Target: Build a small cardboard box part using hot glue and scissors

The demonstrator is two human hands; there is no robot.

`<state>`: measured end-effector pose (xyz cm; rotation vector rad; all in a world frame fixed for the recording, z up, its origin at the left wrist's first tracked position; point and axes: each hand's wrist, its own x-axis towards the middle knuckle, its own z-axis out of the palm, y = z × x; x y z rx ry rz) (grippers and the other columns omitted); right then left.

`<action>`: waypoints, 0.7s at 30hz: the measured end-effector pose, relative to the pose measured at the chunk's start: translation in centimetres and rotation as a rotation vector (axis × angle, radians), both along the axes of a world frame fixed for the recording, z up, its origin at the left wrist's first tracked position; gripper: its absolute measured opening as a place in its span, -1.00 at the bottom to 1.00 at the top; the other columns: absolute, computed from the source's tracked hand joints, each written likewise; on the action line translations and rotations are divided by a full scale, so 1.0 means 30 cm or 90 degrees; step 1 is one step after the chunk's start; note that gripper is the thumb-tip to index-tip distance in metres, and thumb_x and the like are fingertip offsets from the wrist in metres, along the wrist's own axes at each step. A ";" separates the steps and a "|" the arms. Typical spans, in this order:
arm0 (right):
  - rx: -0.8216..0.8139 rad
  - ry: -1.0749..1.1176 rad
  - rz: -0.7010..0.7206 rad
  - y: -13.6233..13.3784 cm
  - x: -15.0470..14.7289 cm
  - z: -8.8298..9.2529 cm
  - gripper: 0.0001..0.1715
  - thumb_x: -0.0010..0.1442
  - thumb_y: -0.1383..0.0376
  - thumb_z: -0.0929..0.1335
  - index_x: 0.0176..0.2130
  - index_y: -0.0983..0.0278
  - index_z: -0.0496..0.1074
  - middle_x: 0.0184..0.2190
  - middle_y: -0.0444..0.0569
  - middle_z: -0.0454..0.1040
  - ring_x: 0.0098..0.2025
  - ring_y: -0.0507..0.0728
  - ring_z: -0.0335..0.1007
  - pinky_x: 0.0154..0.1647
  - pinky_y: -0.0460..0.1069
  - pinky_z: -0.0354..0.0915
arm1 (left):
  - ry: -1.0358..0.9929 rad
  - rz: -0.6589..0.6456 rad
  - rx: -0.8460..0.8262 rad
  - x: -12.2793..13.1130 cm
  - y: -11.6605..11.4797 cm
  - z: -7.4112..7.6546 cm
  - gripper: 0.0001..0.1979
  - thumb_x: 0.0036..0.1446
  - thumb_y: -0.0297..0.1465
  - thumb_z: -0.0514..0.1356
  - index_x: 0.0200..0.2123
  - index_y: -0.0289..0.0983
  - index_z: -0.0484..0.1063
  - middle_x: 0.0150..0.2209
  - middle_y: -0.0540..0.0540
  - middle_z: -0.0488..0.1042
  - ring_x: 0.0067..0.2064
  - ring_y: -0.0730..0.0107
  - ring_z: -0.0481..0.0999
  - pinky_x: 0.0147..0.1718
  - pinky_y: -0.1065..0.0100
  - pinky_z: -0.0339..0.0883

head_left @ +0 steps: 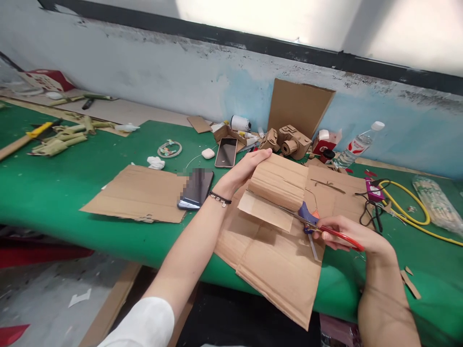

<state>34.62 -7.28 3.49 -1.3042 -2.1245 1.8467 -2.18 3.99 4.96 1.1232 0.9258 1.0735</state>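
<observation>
My left hand [241, 169] is closed on the left side of a folded, ribbed piece of cardboard [278, 185], holding it up above a large flat cardboard sheet [275, 265]. My right hand [349, 233] grips red-handled scissors [338, 235]. Their blades reach left along the lower edge of the held piece. Under the scissors lies a blue utility knife [306, 214] on the sheet.
The green table [54, 188] carries another cardboard sheet [139, 193], two phones [197, 189] [226, 152], an earbud case [208, 153], a cardboard camera model [292, 140], a water bottle [356, 144], a yellow cable [405, 207], a glue gun [374, 190] and rolled cardboard pieces [65, 137].
</observation>
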 end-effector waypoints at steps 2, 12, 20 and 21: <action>-0.001 0.006 -0.005 0.001 0.000 -0.002 -0.12 0.35 -0.45 0.43 -0.04 0.31 0.57 -0.40 -0.11 0.49 -0.52 0.01 0.17 -0.49 -0.04 0.11 | -0.012 0.006 0.009 0.003 0.001 -0.002 -0.49 0.19 0.13 0.47 -0.22 -0.21 0.60 -0.24 -0.07 0.66 -0.19 0.25 0.66 -0.24 0.35 0.44; 0.032 -0.019 -0.005 0.010 0.002 -0.008 -0.21 0.35 -0.38 0.49 -0.09 0.30 0.60 -0.30 -0.08 0.48 -0.31 0.09 0.26 -0.30 -0.01 0.19 | 0.010 0.001 0.060 0.052 -0.019 0.003 -0.46 0.16 0.16 0.47 -0.29 -0.20 0.50 -0.32 0.00 0.54 -0.25 0.30 0.57 -0.27 0.33 0.37; 0.115 -0.018 -0.030 0.023 -0.116 -0.009 -0.19 0.26 -0.41 0.52 -0.38 0.18 0.30 -0.51 -0.25 0.20 -0.44 0.03 0.04 -0.43 -0.03 -0.02 | -0.032 0.033 -0.015 -0.040 -0.006 0.039 -0.45 0.14 0.18 0.48 -0.16 -0.18 0.63 -0.32 -0.08 0.66 -0.24 0.17 0.68 -0.29 0.24 0.49; 0.096 -0.011 -0.028 0.024 -0.135 -0.003 -0.18 0.27 -0.43 0.51 -0.39 0.17 0.27 -0.54 -0.26 0.18 -0.47 0.02 0.03 -0.45 -0.03 -0.04 | -0.030 0.037 -0.023 -0.056 -0.006 0.046 -0.44 0.13 0.18 0.48 -0.14 -0.19 0.65 -0.34 -0.09 0.67 -0.24 0.14 0.69 -0.30 0.24 0.49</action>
